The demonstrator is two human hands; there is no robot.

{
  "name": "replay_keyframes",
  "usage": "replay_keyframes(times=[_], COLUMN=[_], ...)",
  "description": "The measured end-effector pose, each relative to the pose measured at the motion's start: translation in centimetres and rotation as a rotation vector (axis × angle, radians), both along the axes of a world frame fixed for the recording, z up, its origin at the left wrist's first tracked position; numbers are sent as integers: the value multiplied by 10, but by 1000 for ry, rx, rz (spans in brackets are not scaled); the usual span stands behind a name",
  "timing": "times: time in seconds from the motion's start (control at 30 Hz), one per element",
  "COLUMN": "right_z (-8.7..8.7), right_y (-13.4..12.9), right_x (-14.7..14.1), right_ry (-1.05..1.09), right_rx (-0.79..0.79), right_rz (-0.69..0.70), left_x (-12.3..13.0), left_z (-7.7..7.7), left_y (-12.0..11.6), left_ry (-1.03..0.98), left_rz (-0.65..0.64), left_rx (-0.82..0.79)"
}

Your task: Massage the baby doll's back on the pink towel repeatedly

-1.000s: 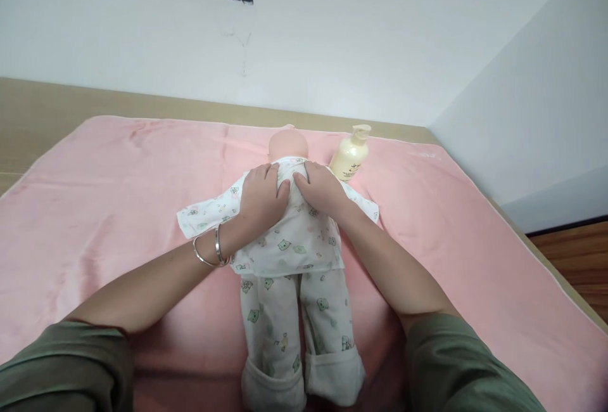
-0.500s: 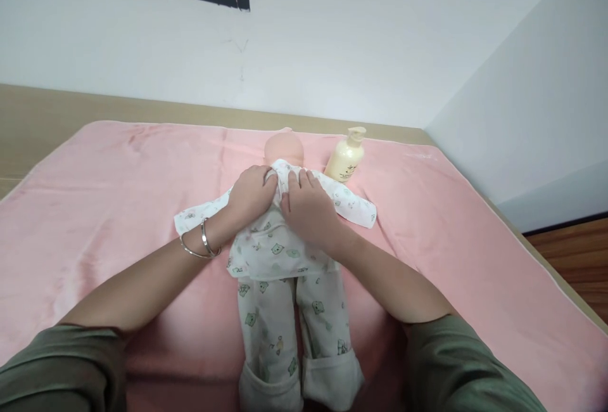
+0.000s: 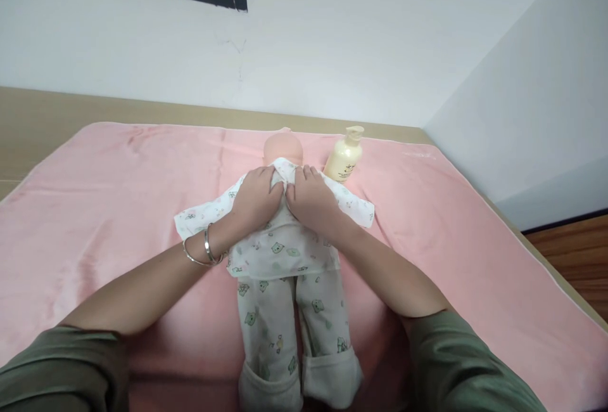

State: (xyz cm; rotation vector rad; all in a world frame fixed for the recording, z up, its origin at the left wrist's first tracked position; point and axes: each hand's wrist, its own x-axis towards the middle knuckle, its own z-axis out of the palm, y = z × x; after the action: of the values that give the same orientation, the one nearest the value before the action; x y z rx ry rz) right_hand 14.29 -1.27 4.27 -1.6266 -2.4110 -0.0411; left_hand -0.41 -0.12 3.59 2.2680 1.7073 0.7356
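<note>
A baby doll (image 3: pixel 283 147) lies along the mat with its smooth head at the far end. It is dressed in a white printed shirt (image 3: pixel 273 253), sleeves spread to both sides, and matching trousers (image 3: pixel 270 317) with cuffs turned up. My left hand (image 3: pixel 259 196), with silver bangles at the wrist, pinches the shirt's upper front. Opposite it, my right hand (image 3: pixel 313 199) grips the fabric on the other side of the chest. The thumbs nearly meet at the middle, where a small fold of cloth shows between them. The tips of several fingers are partly hidden.
A pale yellow pump bottle (image 3: pixel 342 157) stands tilted-looking beside the doll's head, near the right sleeve. Under everything lies a pink mat (image 3: pixel 133 209) on a wooden surface (image 3: pixel 38 120). A white wall (image 3: pixel 308 51) rises behind.
My right hand has drawn slightly back and turned, its thumb coming in beside the left thumb. My left thumb has shifted toward the chest's middle. Doll and bottle stay put.
</note>
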Motion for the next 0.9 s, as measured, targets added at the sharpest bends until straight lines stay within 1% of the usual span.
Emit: replay_keyframes(times=[0.1,0.17,0.23,0.3,0.37,0.43,0.5,0.6,0.67,0.77,0.83,0.9], right_z=[-3,-3,-1,2,6,8,7,0,-6,-12,-11,-8], right_y=[-14,-11,1,18,33,41,39,22,4,-14,-13,-1], right_x=[-6,-5,0,8,15,18,18,9,2,-6,-6,-2], right_ry=[-16,9,48,105,160,175,129,21,-7,12,36,89], right_rx=[88,88,22,-86,-184,-223,-185,-43,61,184,177,90], right_rz=[19,33,26,-29,-87,-98,-92,-59,-7,83,104,72], left_x=[-4,-2,4,10,15,17,15,7,3,0,2,4], left_z=[0,-1,-2,-3,-4,-5,-6,-7,-9,-11,-13,-15], left_y=[9,6,-4,-17,-28,-33,-28,-11,0,6,4,0], left_ry=[-31,24,104,142,135,114,80,5,-51,-93,-79,-52], left_rz=[42,52,42,23,5,-4,-7,-7,33,107,105,82], left_rx=[-67,-30,50,130,176,191,176,69,2,-15,11,60])
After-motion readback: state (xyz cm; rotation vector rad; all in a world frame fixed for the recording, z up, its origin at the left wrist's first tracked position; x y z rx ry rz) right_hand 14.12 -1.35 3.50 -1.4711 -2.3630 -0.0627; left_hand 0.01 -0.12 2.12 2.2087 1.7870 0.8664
